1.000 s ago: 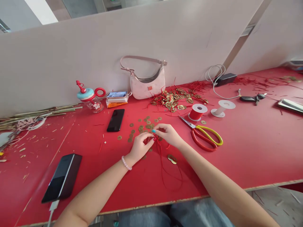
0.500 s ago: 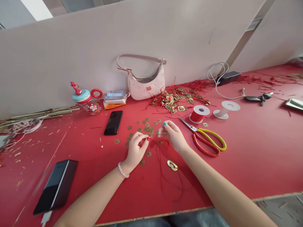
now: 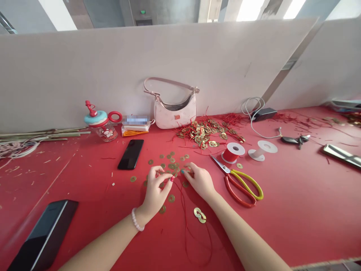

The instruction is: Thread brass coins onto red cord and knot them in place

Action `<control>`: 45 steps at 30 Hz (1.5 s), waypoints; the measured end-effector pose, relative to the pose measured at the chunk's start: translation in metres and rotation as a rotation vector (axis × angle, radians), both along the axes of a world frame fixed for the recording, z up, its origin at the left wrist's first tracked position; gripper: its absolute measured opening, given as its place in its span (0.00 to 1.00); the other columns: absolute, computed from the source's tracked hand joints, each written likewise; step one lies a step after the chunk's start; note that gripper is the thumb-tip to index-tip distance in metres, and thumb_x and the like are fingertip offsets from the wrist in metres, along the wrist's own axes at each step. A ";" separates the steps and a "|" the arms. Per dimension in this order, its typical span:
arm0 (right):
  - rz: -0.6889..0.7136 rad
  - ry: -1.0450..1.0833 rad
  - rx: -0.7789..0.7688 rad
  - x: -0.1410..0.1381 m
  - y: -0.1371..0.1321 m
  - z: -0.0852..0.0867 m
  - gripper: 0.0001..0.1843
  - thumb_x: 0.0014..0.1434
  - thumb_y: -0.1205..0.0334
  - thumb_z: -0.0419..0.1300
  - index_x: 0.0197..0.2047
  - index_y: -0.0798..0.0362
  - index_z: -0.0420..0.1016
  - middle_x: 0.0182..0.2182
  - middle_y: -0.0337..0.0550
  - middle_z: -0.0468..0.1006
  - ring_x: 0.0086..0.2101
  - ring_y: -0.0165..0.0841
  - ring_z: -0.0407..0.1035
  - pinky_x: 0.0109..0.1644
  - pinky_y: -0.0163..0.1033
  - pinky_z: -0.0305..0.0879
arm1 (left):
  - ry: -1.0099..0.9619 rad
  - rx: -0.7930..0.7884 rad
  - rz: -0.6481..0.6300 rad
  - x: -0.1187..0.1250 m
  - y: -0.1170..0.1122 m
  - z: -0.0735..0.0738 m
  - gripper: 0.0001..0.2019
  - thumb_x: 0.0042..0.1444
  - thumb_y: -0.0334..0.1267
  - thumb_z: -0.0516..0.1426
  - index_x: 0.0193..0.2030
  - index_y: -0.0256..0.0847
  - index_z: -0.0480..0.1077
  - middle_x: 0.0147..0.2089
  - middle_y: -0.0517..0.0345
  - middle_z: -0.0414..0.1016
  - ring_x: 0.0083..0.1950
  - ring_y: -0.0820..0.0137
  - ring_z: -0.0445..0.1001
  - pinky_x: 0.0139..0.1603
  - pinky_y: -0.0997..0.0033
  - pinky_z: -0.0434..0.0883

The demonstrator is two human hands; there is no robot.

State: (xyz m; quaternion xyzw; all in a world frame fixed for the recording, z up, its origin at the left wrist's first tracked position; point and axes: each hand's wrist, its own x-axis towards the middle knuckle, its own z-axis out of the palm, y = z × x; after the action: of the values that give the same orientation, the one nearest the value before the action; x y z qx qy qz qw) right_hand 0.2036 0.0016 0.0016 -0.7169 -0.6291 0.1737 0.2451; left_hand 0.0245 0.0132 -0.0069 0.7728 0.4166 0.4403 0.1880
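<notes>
My left hand (image 3: 156, 190), with a pink bead bracelet at the wrist, pinches a thin red cord between thumb and forefinger. From there the cord (image 3: 183, 205) trails down over the red table in a loose loop. Beside that loop lies a joined pair of shiny brass coins (image 3: 200, 215). My right hand (image 3: 199, 181) is low over the right side of the loose coins (image 3: 172, 165), its fingers bent and a gap showing between thumb and forefinger. Several round coins with holes lie around and partly under both hands.
Scissors (image 3: 239, 182), a spool of red cord (image 3: 232, 153) and a bare white spool (image 3: 261, 151) stand to the right. Behind are a heap of corded coins (image 3: 204, 133) and a pink handbag (image 3: 175, 116). A phone (image 3: 131, 154) and a cup (image 3: 105, 131) are left.
My right hand has come down and left to the loose coins, its fingers curling. The left hand keeps its pinch on the cord. The camera view has tilted up.
</notes>
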 end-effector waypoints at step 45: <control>0.159 -0.341 -0.022 -0.026 0.006 -0.001 0.15 0.60 0.58 0.49 0.48 0.43 0.71 0.30 0.40 0.78 0.30 0.31 0.71 0.30 0.34 0.54 | 0.244 0.265 -0.444 -0.003 -0.020 0.018 0.06 0.52 0.29 0.53 0.35 0.41 0.68 0.36 0.55 0.68 0.38 0.69 0.64 0.42 0.65 0.63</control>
State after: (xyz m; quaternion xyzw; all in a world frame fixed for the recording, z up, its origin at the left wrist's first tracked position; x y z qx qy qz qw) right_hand 0.1776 0.0078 0.0010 -0.6866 -0.7143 0.0753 0.1126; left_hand 0.0220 -0.0071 0.0107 0.9103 0.1954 0.3425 0.1256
